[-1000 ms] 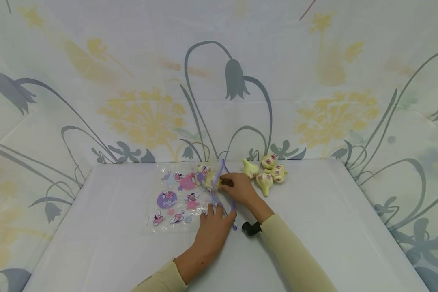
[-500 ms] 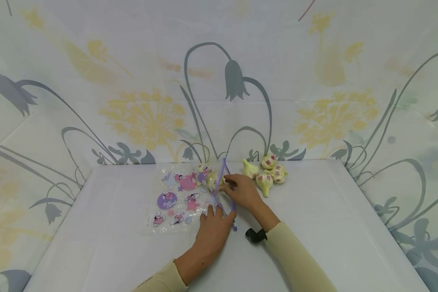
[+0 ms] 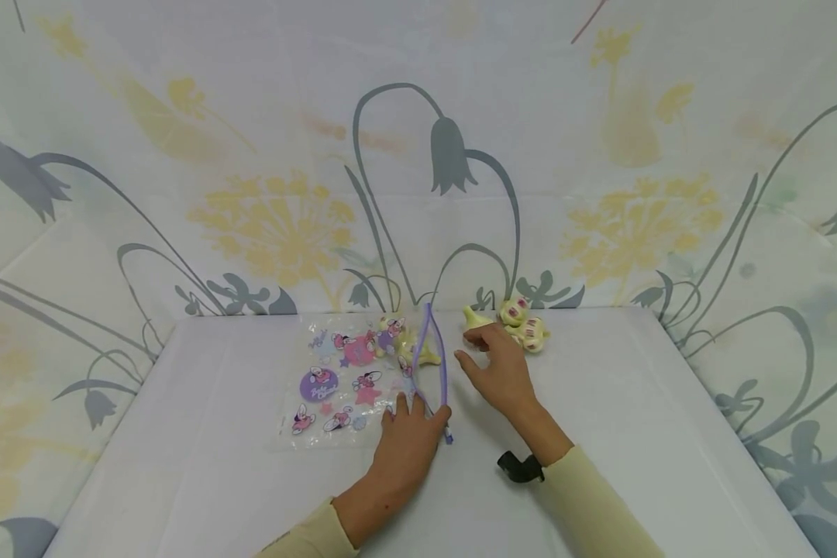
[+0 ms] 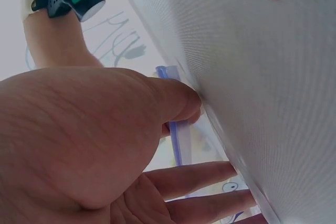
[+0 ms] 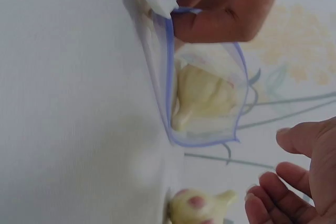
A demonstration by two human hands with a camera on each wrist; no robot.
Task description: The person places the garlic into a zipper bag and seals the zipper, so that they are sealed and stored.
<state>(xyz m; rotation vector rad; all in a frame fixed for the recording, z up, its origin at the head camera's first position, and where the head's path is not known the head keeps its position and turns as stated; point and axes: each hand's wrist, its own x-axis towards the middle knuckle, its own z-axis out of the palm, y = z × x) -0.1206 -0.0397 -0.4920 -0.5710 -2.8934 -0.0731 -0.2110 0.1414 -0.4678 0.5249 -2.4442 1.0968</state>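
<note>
A clear zip bag [image 3: 289,422] with pink and purple cartoon prints lies on the white table, its purple-edged mouth gaping to the right. Pale garlic bulbs [image 5: 205,90] are inside, close to the mouth. My left hand [image 3: 408,442] holds the near corner of the mouth between thumb and forefinger, other fingers spread on the plastic. Several loose garlic bulbs [image 3: 532,335] with reddish marks sit right of the bag. My right hand [image 3: 502,372] hovers beside them, fingers loosely bent with nothing between them, and partly hides the nearer bulbs.
A flower-printed cloth [image 3: 272,225] rises behind the table [image 3: 642,434] and along both sides. A black wrist camera [image 3: 519,467] is strapped below my right hand. A white slider [image 5: 160,3] shows by the left hand at the bag's edge.
My right hand has drawn back from the bag's mouth and moved right to the loose garlic bulbs. A garlic bulb inside the mouth is now uncovered. My left hand stays where it was.
</note>
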